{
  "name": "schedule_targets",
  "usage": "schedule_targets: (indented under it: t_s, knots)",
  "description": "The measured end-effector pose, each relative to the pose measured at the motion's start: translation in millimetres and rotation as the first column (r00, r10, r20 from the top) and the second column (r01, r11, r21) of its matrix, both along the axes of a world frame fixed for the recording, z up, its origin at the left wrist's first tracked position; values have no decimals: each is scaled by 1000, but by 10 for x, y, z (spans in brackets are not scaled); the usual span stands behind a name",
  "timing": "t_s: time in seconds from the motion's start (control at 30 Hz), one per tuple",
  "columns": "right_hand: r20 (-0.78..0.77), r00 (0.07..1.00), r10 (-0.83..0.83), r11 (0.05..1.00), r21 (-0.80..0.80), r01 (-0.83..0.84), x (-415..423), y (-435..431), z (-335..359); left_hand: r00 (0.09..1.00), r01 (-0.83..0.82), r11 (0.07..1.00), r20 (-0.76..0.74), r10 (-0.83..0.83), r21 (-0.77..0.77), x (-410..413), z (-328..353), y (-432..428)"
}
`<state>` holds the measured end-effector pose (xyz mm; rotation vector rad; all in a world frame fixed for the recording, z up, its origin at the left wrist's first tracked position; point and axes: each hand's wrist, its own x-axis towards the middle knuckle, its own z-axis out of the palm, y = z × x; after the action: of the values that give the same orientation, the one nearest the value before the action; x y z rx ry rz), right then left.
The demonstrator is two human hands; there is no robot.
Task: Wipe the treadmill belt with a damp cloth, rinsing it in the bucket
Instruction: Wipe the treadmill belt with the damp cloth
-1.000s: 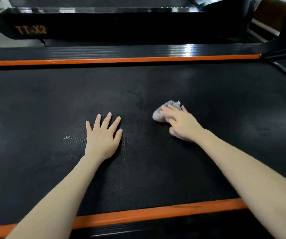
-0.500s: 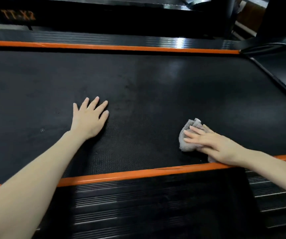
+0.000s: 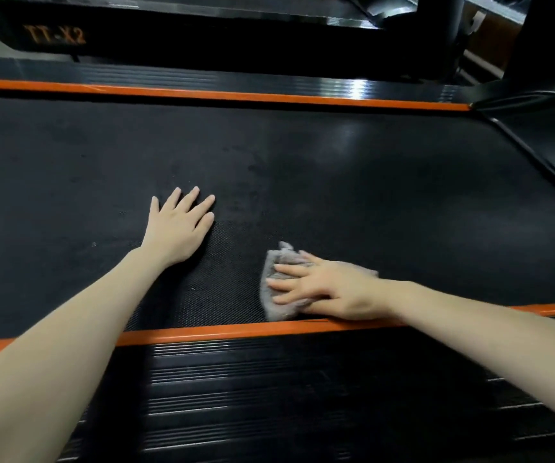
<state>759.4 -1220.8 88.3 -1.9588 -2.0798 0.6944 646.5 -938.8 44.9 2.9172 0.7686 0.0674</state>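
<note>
The black textured treadmill belt (image 3: pixel 369 195) fills the middle of the view. A crumpled grey cloth (image 3: pixel 274 265) lies on the belt close to its near orange edge. My right hand (image 3: pixel 329 287) presses flat on the cloth, fingers pointing left. My left hand (image 3: pixel 179 225) rests flat on the belt to the left of the cloth, fingers spread, holding nothing. No bucket is in view.
Orange stripes (image 3: pixel 222 329) border the belt near and far, and a ribbed black side rail (image 3: pixel 269 396) runs along the near side. A second treadmill marked TT-X2 (image 3: pixel 55 35) stands behind. A black upright post (image 3: pixel 546 38) rises at the far right.
My right hand slid the cloth from mid-belt toward the near orange edge, then leftward along it. My left hand stays flat on the belt. The view shifted a little.
</note>
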Motion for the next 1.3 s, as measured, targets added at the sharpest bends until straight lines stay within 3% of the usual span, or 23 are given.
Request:
schedule_targets:
  t_s: [0.13, 0.23, 0.43, 0.9, 1.0, 1.03, 1.1, 1.17, 1.23, 1.3]
  knots:
    - [8, 988, -157, 984, -81, 157, 272, -442, 52, 1000, -2, 1000, -2, 2, 12, 2, -19, 2]
    - [-51, 977, -206, 978, -17, 206, 140, -254, 14, 1000, -5, 1000, 4, 5, 4, 4, -25, 4]
    - [42, 999, 8, 988, 152, -14, -330, 788, -47, 997, -38, 997, 66, 42, -66, 63, 19, 99]
    - [56, 998, 22, 974, 224, -34, -52, 732, -220, 1000, -31, 999, -7, 31, 28, 346, 61, 379]
    - [-20, 971, -239, 943, 236, 237, 501, 1064, -131, 999, -14, 998, -39, 16, 59, 507, 49, 462]
    - [-48, 913, -404, 882, 246, 403, 711, 1216, -75, 999, -13, 998, -46, 15, 59, 550, 41, 485]
    - [-23, 714, -699, 691, 235, 684, 1027, 1499, 3, 999, -30, 999, -39, 32, 38, 598, 9, 503]
    - [13, 633, -774, 617, 243, 749, 1071, 1621, -29, 999, -40, 999, -24, 41, 22, 610, -27, 511]
    - [20, 785, -619, 758, 274, 592, 828, 1483, -89, 999, -41, 999, 0, 41, 21, 596, -46, 507]
    - [57, 954, -294, 918, 295, 266, 395, 1181, -165, 999, -45, 999, 25, 44, 31, 576, -43, 505]
